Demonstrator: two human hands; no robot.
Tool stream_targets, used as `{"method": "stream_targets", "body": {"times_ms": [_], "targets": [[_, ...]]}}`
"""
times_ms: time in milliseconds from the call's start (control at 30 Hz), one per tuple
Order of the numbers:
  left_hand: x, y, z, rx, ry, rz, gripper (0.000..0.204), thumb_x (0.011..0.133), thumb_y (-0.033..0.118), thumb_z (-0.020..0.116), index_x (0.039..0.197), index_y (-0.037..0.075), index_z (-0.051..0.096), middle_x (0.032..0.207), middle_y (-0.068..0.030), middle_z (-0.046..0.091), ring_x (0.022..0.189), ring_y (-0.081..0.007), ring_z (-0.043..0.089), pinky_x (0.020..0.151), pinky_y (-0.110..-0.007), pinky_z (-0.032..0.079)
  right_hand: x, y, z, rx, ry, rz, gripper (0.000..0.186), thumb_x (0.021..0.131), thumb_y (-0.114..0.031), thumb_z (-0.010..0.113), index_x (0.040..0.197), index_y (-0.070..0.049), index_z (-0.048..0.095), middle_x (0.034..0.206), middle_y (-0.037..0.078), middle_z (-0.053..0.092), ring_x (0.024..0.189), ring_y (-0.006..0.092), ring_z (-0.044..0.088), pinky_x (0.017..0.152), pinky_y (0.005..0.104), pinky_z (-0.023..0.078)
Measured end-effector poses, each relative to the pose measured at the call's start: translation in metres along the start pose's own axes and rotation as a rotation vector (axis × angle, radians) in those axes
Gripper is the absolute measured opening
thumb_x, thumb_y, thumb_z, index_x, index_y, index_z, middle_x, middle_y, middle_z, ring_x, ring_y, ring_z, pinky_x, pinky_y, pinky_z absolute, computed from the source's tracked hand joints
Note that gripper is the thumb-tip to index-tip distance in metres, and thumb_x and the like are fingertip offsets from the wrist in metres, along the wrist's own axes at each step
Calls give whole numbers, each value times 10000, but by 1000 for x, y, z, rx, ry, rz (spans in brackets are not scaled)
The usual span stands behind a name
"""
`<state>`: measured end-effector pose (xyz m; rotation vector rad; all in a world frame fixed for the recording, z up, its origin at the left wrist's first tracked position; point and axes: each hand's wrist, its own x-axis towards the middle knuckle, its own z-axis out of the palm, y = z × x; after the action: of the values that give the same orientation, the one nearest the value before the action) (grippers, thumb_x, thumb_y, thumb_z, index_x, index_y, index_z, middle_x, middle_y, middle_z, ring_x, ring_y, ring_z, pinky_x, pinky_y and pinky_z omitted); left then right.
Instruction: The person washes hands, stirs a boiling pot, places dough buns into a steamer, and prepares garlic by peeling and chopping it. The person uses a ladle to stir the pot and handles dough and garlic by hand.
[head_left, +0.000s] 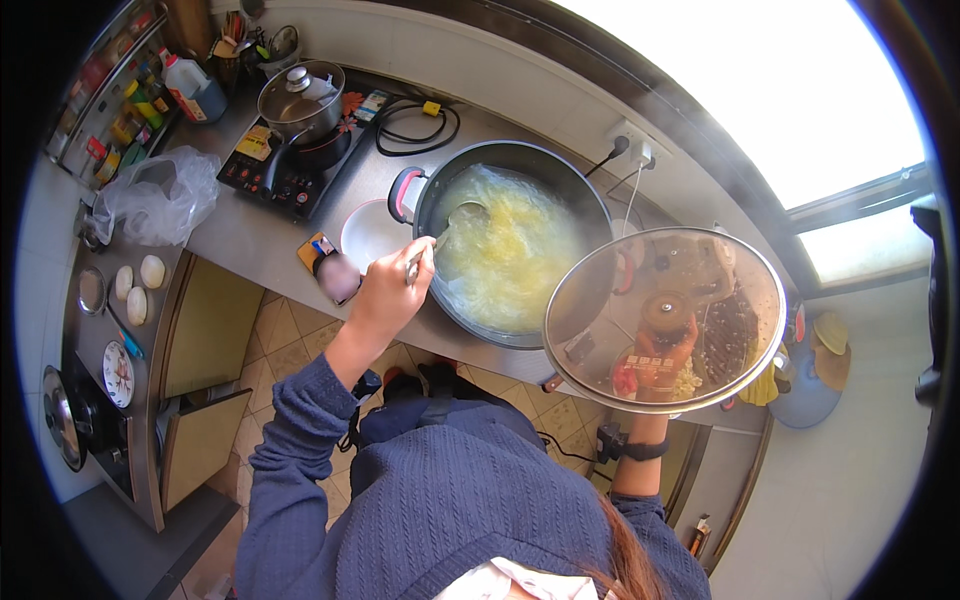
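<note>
My left hand [390, 300] is closed on the handle of a metal ladle [467, 212], whose head sits in a large black pot [590, 210] of pale yellow, cloudy, steaming liquid. My right hand [655, 360], seen through the glass, grips a large glass lid [600, 290] by its knob and holds it to the right of the pot, overlapping its rim in view. A white bowl [365, 232] is left of the pot, with a small dark object [335, 275] by it on the counter's front edge.
An induction cooker [250, 170] carries a lidded steel pot [300, 105]. Black cable, plugs, a spice rack [115, 120] and a clear plastic bag [155, 195] are around the counter [205, 240]. Several pale round items and a patterned dish [118, 372] lie at left, above open cupboard doors [200, 450].
</note>
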<state>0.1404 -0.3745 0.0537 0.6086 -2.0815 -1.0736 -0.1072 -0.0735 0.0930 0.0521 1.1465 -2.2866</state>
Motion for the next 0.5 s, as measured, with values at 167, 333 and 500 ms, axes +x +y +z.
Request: {"method": "stream_targets", "body": {"times_ms": [167, 333, 500], "targets": [[-7, -17, 22, -255, 37, -174, 230, 948, 114, 497, 1077, -46, 600, 816, -181, 686, 734, -225, 705, 620, -299, 556, -1, 2, -3, -67, 188, -60, 342, 878, -434, 540, 1027, -128, 564, 901, 1, 587, 726, 121, 570, 505, 221, 418], [-13, -23, 30, -513, 66, -402, 278, 981, 142, 451, 1047, -87, 595, 845, -159, 677, 777, -218, 702, 663, -275, 581, 0, 0, -4, -46, -16, 3, 347, 884, -442, 523, 1017, -124, 558, 878, -1, 584, 693, 120, 561, 490, 216, 403], [-12, -21, 21, -731, 20, -562, 320, 998, 182, 427, 1059, -93, 580, 864, -172, 652, 793, -250, 696, 685, -282, 591, 4, 3, -3, -33, 236, -75, 342, 894, -447, 495, 997, -127, 557, 811, -10, 563, 564, 86, 490, 408, 200, 330]]}}
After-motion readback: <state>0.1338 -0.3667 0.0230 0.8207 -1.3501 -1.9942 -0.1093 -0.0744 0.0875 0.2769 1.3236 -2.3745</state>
